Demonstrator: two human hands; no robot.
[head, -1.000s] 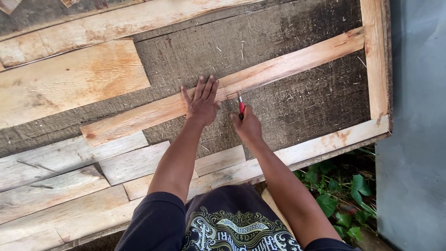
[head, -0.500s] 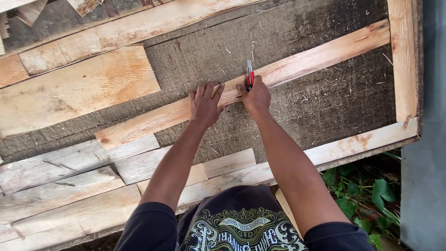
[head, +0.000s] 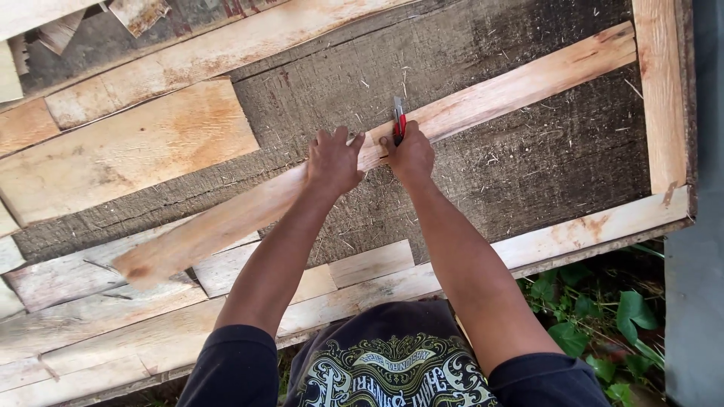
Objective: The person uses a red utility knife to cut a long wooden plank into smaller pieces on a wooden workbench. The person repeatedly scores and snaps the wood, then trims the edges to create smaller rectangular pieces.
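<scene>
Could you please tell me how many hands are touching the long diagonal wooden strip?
2: the left hand lies flat on the strip; the right hand, beside it, grips a red-handled cutter.

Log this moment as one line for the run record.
left hand: flat on long wooden slat | right hand: grips red utility knife at slat | surface: dark coarse fabric on wooden frame
</scene>
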